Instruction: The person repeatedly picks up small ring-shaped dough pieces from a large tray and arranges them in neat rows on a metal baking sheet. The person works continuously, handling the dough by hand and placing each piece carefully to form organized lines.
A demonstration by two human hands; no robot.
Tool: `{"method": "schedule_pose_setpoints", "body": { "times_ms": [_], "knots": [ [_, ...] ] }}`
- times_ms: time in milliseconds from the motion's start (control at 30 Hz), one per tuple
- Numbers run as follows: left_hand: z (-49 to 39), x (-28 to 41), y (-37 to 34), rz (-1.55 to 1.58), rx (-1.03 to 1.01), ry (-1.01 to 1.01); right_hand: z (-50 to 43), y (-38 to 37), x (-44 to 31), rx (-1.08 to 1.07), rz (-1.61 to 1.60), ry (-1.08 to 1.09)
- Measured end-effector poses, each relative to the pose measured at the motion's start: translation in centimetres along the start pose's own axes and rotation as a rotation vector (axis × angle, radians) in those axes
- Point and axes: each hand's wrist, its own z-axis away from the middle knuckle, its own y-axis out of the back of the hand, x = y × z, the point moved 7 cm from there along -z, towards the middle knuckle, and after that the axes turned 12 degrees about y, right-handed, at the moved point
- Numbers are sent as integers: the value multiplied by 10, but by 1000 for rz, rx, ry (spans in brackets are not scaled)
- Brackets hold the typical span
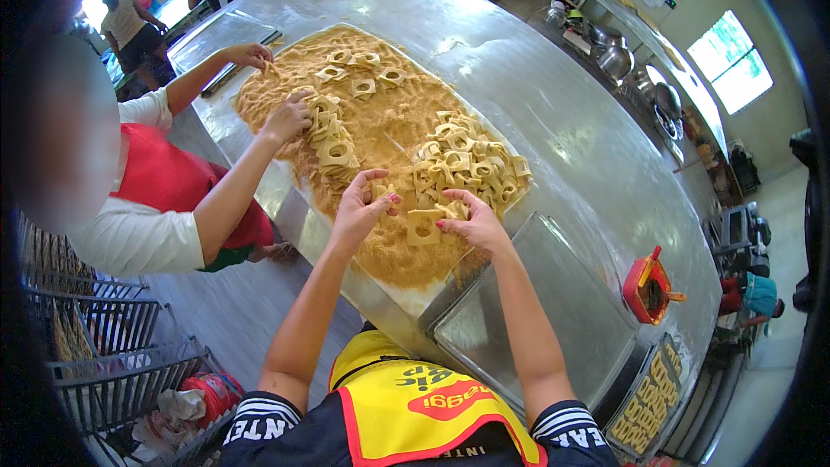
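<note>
My left hand (363, 211) is above the brown crumbs, thumb and fingers around a small piece of dough. In my right hand (476, 224) are cut dough pieces, pinched between thumb and fingers. A square dough piece with a round hole (423, 227) lies or hangs at my right fingertips; which of the two I cannot tell. Just beyond that hand is a heap of cut dough pieces (460, 162). Another row of holed dough squares (334, 143) stretches along the left of the crumb layer (389, 123). Several more squares (363, 87) lie towards the far end.
A co-worker in a red apron (168, 175) reaches over the crumbs from the left, hands near the dough row. On the metal table (551, 110) at my right are a large metal tray (538, 311), a red container (648, 288) and a tray of shaped pieces (648, 402).
</note>
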Motion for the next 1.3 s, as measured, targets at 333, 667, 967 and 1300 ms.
{"method": "schedule_pose_setpoints", "body": {
  "times_ms": [333, 667, 967, 1300],
  "knots": [
    [75, -25, 9, 135, 157, -70, 32, -42, -13, -8, 696, 594],
    [174, -54, 18, 40, 330, -130, 7, -58, 2, -125, 413, 401],
    [238, -92, 49, 127, 498, -143, -3, 1, -17, 290, 372, 544],
    [210, -82, 48, 70, 394, -114, 28, -99, -8, -314, 696, 625]
  ]
}}
